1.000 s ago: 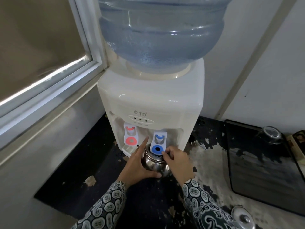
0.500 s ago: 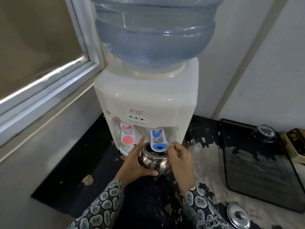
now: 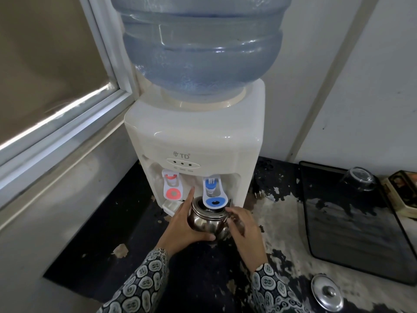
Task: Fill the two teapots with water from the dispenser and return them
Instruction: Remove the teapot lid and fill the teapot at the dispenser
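Note:
A shiny steel teapot [image 3: 206,220] stands with its lid off under the blue tap [image 3: 213,196] of a white water dispenser [image 3: 194,136]. My left hand [image 3: 182,227] wraps the pot's left side, forefinger pointing up toward the taps. My right hand [image 3: 244,231] holds the pot's right side at the handle, just below the blue lever. A red tap [image 3: 172,187] sits to the left. The pot's steel lid [image 3: 327,292] lies on the counter at the lower right. Only one teapot is in view.
A big blue water bottle [image 3: 200,46] tops the dispenser. A dark tray [image 3: 356,224] lies to the right with an upturned glass [image 3: 360,179] on its far edge. A box [image 3: 404,193] sits at the far right. A window [image 3: 45,71] and wall close the left side.
My right hand has come off the blue lever and dropped to the pot's right side. The lever has swung back down. The view has shifted up a little.

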